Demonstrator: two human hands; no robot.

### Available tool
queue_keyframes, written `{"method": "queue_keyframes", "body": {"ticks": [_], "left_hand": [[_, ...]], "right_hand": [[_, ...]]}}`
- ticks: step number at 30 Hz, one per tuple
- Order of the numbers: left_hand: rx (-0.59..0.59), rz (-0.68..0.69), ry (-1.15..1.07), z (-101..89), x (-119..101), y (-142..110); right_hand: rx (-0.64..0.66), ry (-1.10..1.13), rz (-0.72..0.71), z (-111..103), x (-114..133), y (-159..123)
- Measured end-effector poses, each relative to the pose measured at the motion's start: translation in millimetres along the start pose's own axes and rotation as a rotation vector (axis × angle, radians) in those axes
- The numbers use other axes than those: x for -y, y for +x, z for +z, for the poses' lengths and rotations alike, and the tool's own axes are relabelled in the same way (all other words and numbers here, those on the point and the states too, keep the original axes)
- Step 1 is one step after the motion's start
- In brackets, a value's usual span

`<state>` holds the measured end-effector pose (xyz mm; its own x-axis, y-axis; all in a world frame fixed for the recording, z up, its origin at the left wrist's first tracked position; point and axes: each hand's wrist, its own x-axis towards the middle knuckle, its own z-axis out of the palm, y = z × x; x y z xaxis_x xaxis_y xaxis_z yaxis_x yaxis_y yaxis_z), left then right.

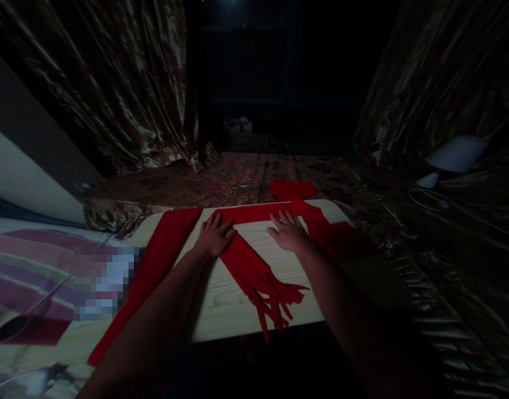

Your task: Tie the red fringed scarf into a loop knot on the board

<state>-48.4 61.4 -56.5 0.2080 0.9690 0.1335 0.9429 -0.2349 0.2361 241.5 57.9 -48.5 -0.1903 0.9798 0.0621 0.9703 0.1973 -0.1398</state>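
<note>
A red scarf point(244, 260) lies on a small pale wooden table point(217, 293). Its fringed end angles toward me, and a flat band of it runs along the table's far side. My left hand point(215, 237) rests palm down where the scarf turns, fingers spread. My right hand point(288, 231) lies open too, its fingertips on the far band and its palm over bare wood. Past that hand, more red fabric point(337, 241) drapes over the right edge. Another red strip point(167, 241) slants down the left side; whether it joins the scarf I cannot tell.
A rounded red piece point(294, 189) sits beyond the far edge. At left are a striped cloth point(25, 266), a red cup-like object with a dark mouth point(50, 331) and a blurred-out patch. A white lamp point(458, 154) with a cord stands at right. Patterned curtains point(154, 83) hang behind. The room is dim.
</note>
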Motion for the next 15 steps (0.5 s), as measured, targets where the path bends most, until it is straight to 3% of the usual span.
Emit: {"method": "queue_keyframes", "body": {"ticks": [7, 15], "left_hand": [[0.085, 0.073, 0.031, -7.2, 5.4, 18.6], [-0.136, 0.028, -0.113, -7.5, 8.7, 15.8]], "right_hand": [[0.019, 0.044, 0.024, -6.5, 2.7, -3.5], [-0.03, 0.076, 0.13, -7.9, 1.2, -2.4]]}}
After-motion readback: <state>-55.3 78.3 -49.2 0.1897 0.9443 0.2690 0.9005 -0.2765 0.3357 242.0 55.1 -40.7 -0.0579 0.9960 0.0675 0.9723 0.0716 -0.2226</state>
